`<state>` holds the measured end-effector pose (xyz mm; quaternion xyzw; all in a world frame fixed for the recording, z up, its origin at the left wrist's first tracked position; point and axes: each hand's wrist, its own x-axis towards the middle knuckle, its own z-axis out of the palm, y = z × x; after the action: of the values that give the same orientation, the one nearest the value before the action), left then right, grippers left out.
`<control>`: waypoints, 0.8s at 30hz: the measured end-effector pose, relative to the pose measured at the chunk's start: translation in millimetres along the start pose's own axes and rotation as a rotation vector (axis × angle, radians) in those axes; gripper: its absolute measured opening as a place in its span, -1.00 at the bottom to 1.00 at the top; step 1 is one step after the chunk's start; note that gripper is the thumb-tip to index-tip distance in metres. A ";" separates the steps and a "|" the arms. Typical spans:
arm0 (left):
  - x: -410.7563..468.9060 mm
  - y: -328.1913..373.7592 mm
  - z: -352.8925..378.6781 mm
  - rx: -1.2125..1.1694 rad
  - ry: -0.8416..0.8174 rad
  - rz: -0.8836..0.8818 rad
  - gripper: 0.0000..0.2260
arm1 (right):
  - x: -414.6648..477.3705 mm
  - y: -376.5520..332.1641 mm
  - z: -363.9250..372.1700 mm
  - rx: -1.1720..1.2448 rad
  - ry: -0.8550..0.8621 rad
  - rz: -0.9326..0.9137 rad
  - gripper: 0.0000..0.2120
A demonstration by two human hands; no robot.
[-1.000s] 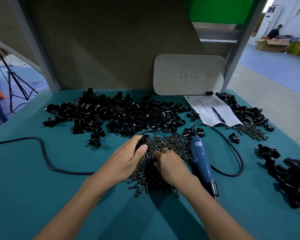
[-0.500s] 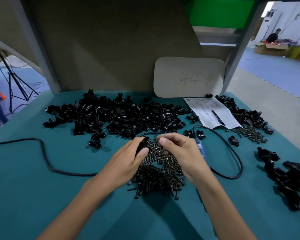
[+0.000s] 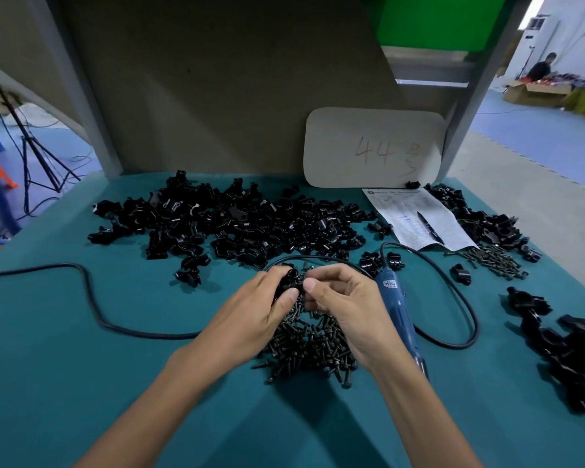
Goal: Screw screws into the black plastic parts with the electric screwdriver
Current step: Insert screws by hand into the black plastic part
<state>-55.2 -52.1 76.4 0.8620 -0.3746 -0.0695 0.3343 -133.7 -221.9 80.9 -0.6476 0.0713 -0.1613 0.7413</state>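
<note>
Left hand [image 3: 257,309] gripping black part [image 3: 290,280], right hand [image 3: 345,298] pinching it — screw pile [image 3: 311,346] beneath, screwdriver [image 3: 397,309] alongside

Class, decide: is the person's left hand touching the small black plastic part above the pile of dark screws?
Touching. The head view shows the left hand gripping the small black plastic part, thumb and fingers curled round it.

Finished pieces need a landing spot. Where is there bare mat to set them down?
Bare mat lies near-left, in front of the black cable and left of the left forearm, and near-right, between the right forearm and the parts pile at the right edge. Crowded: the far strip of black plastic parts, and the centre with the screw pile and electric screwdriver.
</note>
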 end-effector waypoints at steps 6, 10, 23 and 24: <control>-0.3 0.4 -0.8 0.033 0.019 0.005 -0.55 | 4.3 -1.7 -10.3 -0.241 -0.107 -0.015 -0.86; 0.8 3.0 0.7 0.080 0.029 0.019 -0.51 | 10.3 -5.7 -11.1 -0.627 -0.132 -0.081 -0.76; 1.5 -0.3 2.7 0.051 0.045 0.062 -0.51 | 12.4 -20.8 -20.4 -0.775 -0.428 -0.011 -0.72; 2.0 -0.8 2.5 0.054 0.048 0.065 -0.51 | 11.5 -20.8 -20.0 -0.795 -0.426 -0.018 -0.69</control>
<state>-54.2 -54.4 74.3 0.8596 -0.3959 -0.0276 0.3218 -132.2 -246.7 99.6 -0.9015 -0.0323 0.0090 0.4316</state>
